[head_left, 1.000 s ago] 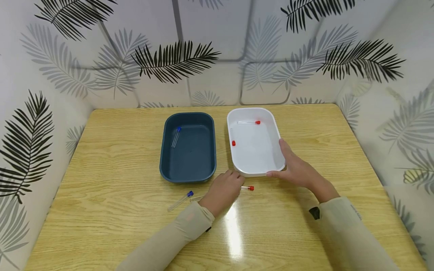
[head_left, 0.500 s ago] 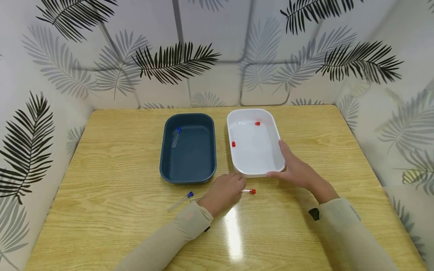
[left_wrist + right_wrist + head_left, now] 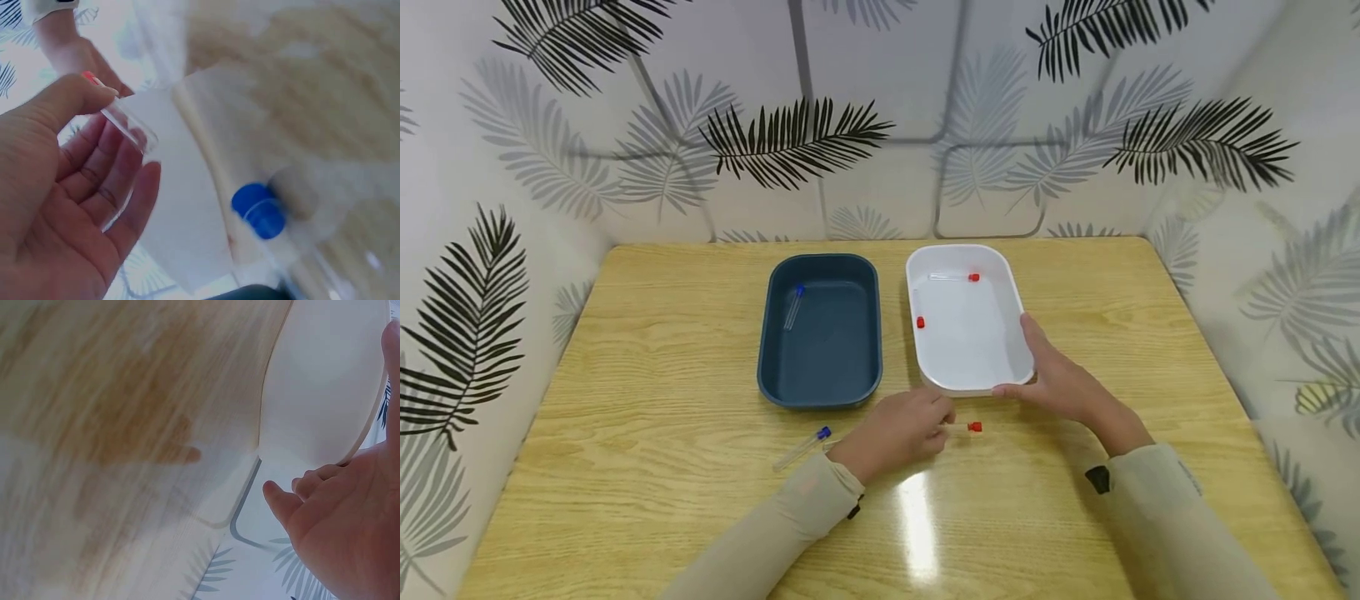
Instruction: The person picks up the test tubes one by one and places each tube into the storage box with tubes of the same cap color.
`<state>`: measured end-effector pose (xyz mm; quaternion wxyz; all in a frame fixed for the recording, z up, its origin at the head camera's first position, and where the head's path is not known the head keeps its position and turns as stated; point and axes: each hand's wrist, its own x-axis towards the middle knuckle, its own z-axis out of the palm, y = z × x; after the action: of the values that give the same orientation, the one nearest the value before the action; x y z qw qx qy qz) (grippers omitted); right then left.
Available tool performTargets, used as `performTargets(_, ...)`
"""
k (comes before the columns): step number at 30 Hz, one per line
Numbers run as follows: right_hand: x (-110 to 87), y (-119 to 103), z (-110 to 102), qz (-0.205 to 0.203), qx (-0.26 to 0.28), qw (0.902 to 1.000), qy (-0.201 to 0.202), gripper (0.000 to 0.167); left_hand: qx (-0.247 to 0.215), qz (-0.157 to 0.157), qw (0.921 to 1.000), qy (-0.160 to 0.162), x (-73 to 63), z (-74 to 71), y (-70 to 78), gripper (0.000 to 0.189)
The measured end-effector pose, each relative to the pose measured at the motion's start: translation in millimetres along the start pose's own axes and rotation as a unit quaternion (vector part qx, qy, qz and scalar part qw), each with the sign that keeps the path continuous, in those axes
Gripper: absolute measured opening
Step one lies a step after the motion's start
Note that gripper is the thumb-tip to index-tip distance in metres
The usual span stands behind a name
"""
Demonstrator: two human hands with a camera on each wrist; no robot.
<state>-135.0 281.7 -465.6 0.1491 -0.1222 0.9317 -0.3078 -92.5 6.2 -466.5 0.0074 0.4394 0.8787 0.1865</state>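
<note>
My left hand [image 3: 898, 429] pinches a clear test tube [image 3: 128, 122] with a red cap between thumb and fingers, just in front of the white tray [image 3: 973, 354]. The cap points right in the head view. At the tray's front right corner, my right hand [image 3: 1063, 383] holds it, thumb along the front wall and fingers on the right side. Two red-capped tubes lie in this tray. On the table left of my left hand is a blue-capped test tube [image 3: 801, 448]; another tube beside it is mostly hidden by the hand.
A dark blue tray [image 3: 820, 398] stands left of the white one, with one blue-capped tube [image 3: 793, 307] inside. Both trays sit toward the back of the wooden table [image 3: 647, 375]. Leaf-patterned fabric [image 3: 865, 67] rises behind the table and at its sides.
The left hand has shifted slightly right with the red-capped test tube, its cap moving right and a little toward the front. The right hand stays at the white tray's corner.
</note>
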Motion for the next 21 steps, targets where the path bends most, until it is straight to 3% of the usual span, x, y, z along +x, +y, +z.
performTargets(6, -1.2, 2.9, 0.8, -0.01, 0.012, 0.9999, 0.006, 0.124, -0.12, -0.008, 0.9927, 0.002, 2.0, -14.4, 1.9, 0.012)
performTargets(9, -0.1, 3.5, 1.9, -0.02, 0.024, 0.9995, 0.01, 0.124, -0.173, -0.014, 0.9846, 0.02, 2.9, -25.6, 4.2, 0.012)
performTargets(11, 0.4, 4.2, 2.7, -0.026, 0.032, 0.9991, 0.013, 0.124, -0.217, -0.019, 0.9753, 0.038, 4.3, -32.1, 5.5, 0.011)
performTargets(12, 0.4, 4.4, 2.9, -0.026, 0.033, 0.999, 0.014, 0.124, -0.239, -0.022, 0.9697, 0.049, 5.2, -34.1, 5.8, 0.011)
performTargets(16, 0.2, 5.7, 3.7, -0.015, 0.025, 0.9995, 0.012, 0.125, -0.345, -0.04, 0.9338, 0.086, 10.6, -41.2, 6.0, 0.012)
performTargets(19, 0.5, 5.6, 3.3, -0.007, 0.013, 0.9998, 0.009, 0.125, -0.403, -0.049, 0.9067, 0.115, 15.9, -46.7, 4.8, 0.012)
performTargets(21, 1.0, 5.6, 2.9, -0.005, 0.009, 0.9999, 0.011, 0.125, -0.428, -0.048, 0.8931, 0.132, 19.7, -50.6, 3.7, 0.011)
